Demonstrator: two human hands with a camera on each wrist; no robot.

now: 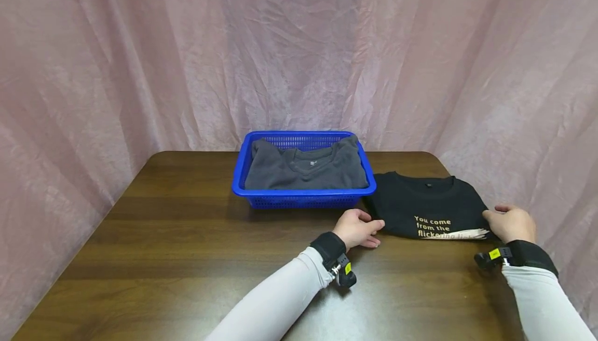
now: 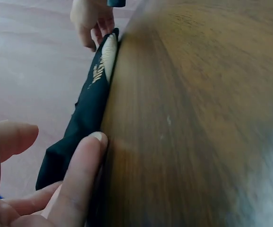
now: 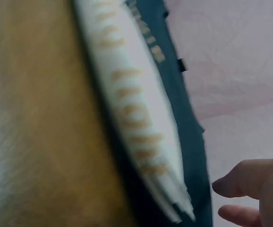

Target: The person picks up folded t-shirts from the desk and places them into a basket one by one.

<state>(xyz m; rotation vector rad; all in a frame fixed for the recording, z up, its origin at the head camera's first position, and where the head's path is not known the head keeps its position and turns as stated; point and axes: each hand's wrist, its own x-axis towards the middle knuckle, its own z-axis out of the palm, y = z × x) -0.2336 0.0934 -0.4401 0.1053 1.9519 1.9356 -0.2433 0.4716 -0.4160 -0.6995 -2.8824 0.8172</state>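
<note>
A folded black T-shirt (image 1: 397,206) with cream lettering and a white brush-stroke print lies on the table, right of the blue basket. At its front left corner is my left hand (image 1: 357,229), thumb and fingers apart. In the left wrist view, one fingertip (image 2: 96,142) lies along the shirt's front edge while the thumb stands off from the cloth. My right hand (image 1: 513,224) is at the shirt's right end, fingertips by its edge. Seen from the right wrist, the thumb and a finger (image 3: 240,215) are spread beside the dark cloth, not closed on it.
The blue plastic basket (image 1: 303,193) stands at the back middle of the table, holding a folded dark grey shirt (image 1: 303,169). Its right front corner overlaps the black shirt's left side in the head view. A pink curtain (image 1: 299,45) hangs behind the brown wooden table (image 1: 187,258).
</note>
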